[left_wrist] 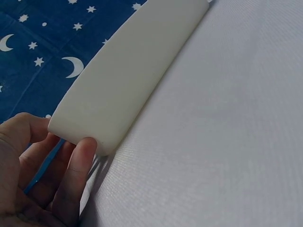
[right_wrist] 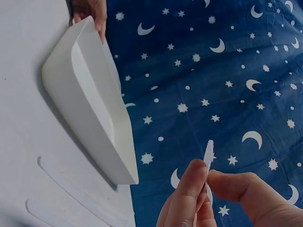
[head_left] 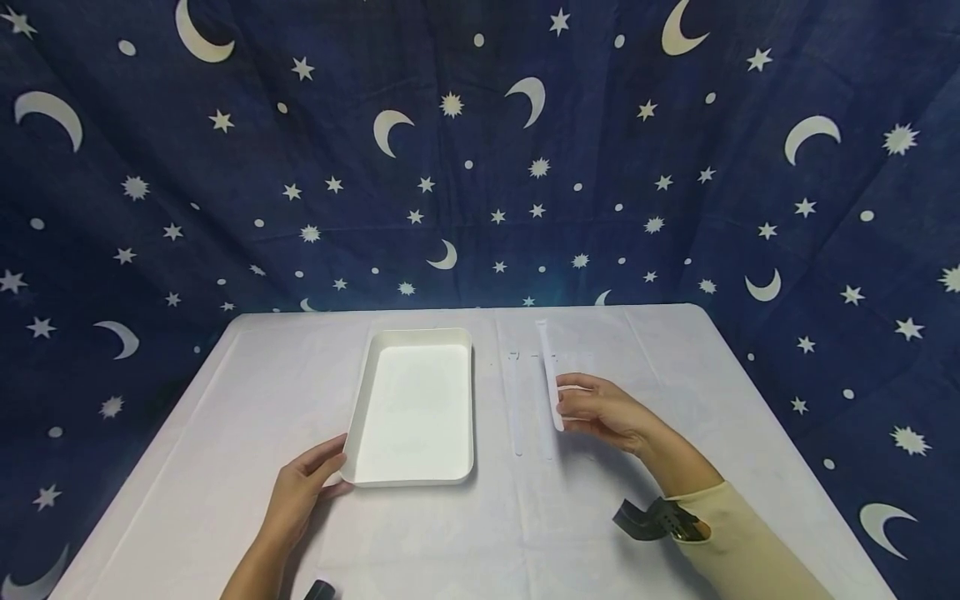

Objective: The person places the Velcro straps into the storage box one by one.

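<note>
A white rectangular tray (head_left: 408,408) with low walls lies on the cloth, left of centre. My left hand (head_left: 300,483) grips its near left corner; in the left wrist view the fingers (left_wrist: 81,158) are at the end of the tray wall (left_wrist: 128,71). To the right, my right hand (head_left: 603,412) pinches a long, thin white strip (head_left: 550,375) between thumb and fingers. The right wrist view shows this strip (right_wrist: 209,153) nearly edge-on. Two similar pale strips, a left one (head_left: 514,408) and a right one (head_left: 546,421), lie lengthwise between tray and right hand.
A white cloth (head_left: 435,542) covers the table. Behind and beside it hangs a dark blue curtain (head_left: 480,192) with moons and stars. A black strap mount (head_left: 652,521) sits on the right wrist, by a pale yellow sleeve (head_left: 742,542).
</note>
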`<state>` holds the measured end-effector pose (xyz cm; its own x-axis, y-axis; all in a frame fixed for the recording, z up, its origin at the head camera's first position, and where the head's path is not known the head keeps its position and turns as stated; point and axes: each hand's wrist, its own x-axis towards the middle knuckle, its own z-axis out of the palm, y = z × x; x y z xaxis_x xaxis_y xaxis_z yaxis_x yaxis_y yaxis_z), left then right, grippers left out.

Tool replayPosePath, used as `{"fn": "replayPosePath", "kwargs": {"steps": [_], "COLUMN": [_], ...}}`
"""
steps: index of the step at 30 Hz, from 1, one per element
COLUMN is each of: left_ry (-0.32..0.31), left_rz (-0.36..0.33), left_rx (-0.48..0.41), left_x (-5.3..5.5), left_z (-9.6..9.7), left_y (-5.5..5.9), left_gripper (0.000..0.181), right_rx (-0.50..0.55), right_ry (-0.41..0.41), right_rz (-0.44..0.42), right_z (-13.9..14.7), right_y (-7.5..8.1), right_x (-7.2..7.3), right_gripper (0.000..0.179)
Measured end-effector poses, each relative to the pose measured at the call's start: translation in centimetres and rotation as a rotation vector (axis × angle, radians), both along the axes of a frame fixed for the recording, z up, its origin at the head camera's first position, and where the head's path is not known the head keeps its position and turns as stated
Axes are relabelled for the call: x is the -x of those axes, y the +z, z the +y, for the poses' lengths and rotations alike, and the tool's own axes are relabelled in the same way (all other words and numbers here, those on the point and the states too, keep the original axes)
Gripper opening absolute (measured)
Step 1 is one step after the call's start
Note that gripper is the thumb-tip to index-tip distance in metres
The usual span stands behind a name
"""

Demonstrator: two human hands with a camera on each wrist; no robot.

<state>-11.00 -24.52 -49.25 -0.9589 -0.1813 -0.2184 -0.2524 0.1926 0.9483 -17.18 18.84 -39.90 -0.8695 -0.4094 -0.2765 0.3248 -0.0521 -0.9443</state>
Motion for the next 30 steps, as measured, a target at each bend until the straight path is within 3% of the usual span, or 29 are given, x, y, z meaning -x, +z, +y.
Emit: {"fn": "replayPosePath", "kwargs": {"steps": [30], "left_ry": [-0.002], "left_rz": [0.016], "left_rx": [0.023], "left_x": [-0.2], "left_z": [0.0], "left_y": [-0.2], "left_gripper": [0.052], "right_rx": [0.072], "right_ry": [-0.026], "right_rz": [-0.008], "right_z": [-3.1], "right_y": [-1.0], "right_x": [-0.9], "right_gripper": [0.049]}}
